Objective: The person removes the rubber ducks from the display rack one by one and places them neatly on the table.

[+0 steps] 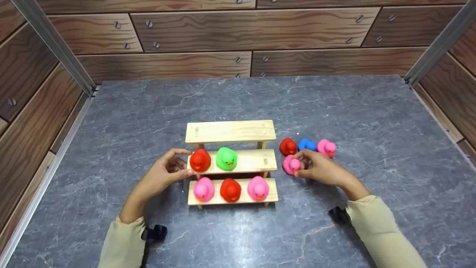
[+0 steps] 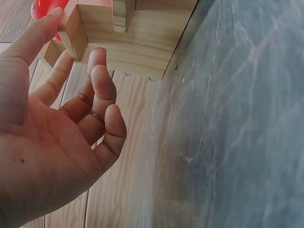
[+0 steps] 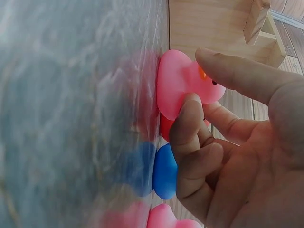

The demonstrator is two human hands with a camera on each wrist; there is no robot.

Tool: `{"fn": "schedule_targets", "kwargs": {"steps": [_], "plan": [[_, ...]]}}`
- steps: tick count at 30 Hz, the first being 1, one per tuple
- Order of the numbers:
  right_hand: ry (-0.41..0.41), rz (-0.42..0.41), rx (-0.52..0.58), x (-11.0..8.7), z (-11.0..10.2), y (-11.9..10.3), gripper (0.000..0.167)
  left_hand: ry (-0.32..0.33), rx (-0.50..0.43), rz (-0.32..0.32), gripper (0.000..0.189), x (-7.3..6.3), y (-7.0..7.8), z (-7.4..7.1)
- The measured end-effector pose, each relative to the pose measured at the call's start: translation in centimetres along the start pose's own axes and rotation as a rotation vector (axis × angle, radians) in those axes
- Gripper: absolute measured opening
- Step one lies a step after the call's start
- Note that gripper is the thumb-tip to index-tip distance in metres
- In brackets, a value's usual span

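A three-step wooden stand (image 1: 230,131) bears toy ducks. The middle step carries a red duck (image 1: 200,160) and a green duck (image 1: 226,159); on the lowest sit a pink duck (image 1: 203,190), a red duck (image 1: 230,190) and another pink duck (image 1: 258,188). My left hand (image 1: 163,172) pinches the left end of the middle step between thumb and index finger, beside the red duck, its other fingers loosely bent. To the right of the stand, my right hand (image 1: 319,168) grips a pink rubber duck (image 3: 175,85) on the tabletop with thumb and fingers.
Behind the right hand, a red duck (image 1: 288,146), a blue duck (image 1: 307,144) and a pink duck (image 1: 326,147) stand in a row on the grey marbled table (image 1: 238,238). Wood-patterned panels (image 1: 238,29) wall in the back and sides.
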State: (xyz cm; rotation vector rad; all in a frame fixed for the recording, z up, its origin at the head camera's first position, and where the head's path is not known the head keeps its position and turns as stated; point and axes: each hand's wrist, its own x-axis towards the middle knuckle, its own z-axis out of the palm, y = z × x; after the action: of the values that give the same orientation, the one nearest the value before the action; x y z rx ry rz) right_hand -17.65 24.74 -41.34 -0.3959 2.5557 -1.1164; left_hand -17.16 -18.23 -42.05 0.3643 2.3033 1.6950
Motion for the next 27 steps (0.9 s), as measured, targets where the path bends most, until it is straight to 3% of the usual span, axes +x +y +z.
{"fn": "schedule_targets", "kwargs": {"steps": [10, 17, 27], "plan": [[0.022, -0.069, 0.039, -0.8, -1.2, -0.4, 0.042, 0.009, 0.01, -0.007, 0.05, 0.1, 0.1, 0.0], [0.007, -0.01, 0.024, -1.1, -1.8, -1.0, 0.048, 0.014, 0.022, -0.005, 0.05, 0.1, 0.2, 0.1], [0.007, -0.037, 0.053, -1.6, -1.8, -2.0, 0.05, 0.005, 0.007, -0.012, 0.051, 0.0, 0.0, 0.0]]}}
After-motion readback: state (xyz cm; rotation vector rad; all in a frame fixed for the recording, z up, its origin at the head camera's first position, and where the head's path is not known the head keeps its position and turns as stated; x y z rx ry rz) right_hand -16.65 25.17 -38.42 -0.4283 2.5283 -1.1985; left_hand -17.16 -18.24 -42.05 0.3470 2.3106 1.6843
